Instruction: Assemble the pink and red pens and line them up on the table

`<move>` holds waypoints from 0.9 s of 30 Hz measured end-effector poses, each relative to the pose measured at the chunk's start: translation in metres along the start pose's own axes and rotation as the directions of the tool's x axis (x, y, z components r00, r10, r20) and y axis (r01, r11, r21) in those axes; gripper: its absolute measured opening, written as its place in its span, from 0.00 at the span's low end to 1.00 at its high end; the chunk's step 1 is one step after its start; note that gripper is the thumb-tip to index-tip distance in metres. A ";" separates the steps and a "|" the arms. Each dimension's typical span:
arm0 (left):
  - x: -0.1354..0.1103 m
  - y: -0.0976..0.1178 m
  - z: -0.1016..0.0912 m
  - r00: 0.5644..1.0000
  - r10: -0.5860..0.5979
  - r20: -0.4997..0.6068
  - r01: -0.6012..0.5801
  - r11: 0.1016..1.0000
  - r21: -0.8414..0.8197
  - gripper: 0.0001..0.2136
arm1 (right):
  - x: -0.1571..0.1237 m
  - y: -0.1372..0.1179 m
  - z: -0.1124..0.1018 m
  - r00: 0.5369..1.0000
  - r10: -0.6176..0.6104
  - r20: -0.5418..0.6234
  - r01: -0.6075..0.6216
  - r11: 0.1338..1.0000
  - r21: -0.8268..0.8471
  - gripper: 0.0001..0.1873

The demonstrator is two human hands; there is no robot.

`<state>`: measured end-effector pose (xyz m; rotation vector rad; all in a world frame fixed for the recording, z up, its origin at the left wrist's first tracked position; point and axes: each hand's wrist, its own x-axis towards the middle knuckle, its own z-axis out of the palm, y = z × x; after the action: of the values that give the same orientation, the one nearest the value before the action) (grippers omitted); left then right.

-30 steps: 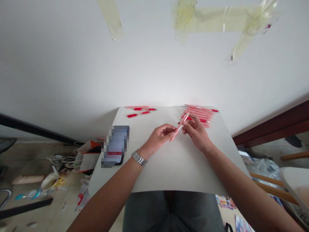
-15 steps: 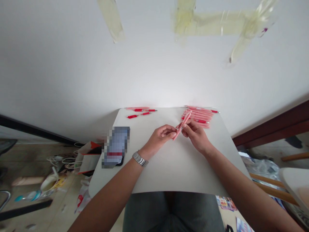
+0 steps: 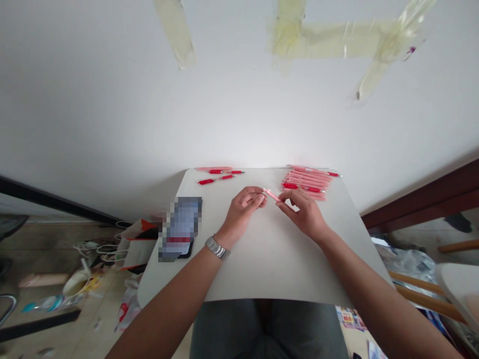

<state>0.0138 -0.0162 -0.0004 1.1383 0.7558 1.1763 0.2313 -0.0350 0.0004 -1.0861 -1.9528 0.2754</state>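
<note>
A slim pink pen (image 3: 274, 195) is pinched near its lower right end between the thumb and fingers of my right hand (image 3: 302, 212). It slants up and left above the table, and its far end comes up to the fingertips of my left hand (image 3: 243, 207). The left fingers are loosely curled, thumb apart from the index finger; whether they touch the pen is hard to see. Behind my right hand lies a row of pink pens (image 3: 309, 177), with a red pen (image 3: 312, 189) across its near side. More red pens (image 3: 206, 182) lie at the back left.
The white table (image 3: 262, 264) stands against a white wall with strips of yellowed tape (image 3: 337, 42). A pixelated phone (image 3: 181, 227) lies at the table's left side. On the floor to the left are a bottle (image 3: 50, 303) and cables; a stool (image 3: 458, 279) stands at right.
The pen has swung from pointing up and right to pointing up and left. My left hand has loosened from its lower end and risen slightly; my right hand keeps its hold.
</note>
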 end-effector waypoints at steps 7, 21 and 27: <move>-0.001 -0.001 -0.001 0.997 0.062 -0.035 -0.060 0.997 0.057 0.12 | 0.000 0.004 -0.001 0.992 -0.090 0.087 0.100 0.988 -0.115 0.04; 0.000 0.001 -0.001 0.997 0.071 -0.038 -0.065 0.988 0.143 0.13 | 0.003 0.004 -0.003 0.997 -0.044 0.070 0.053 0.990 -0.131 0.06; 0.005 -0.003 -0.012 0.974 0.217 -0.071 -0.163 0.877 0.452 0.11 | 0.003 0.016 -0.003 0.999 -0.021 -0.030 0.013 0.970 -0.243 0.07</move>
<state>0.0049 -0.0084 -0.0068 1.5597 1.0612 1.2813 0.2421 -0.0239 -0.0043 -1.2204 -2.0029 0.0082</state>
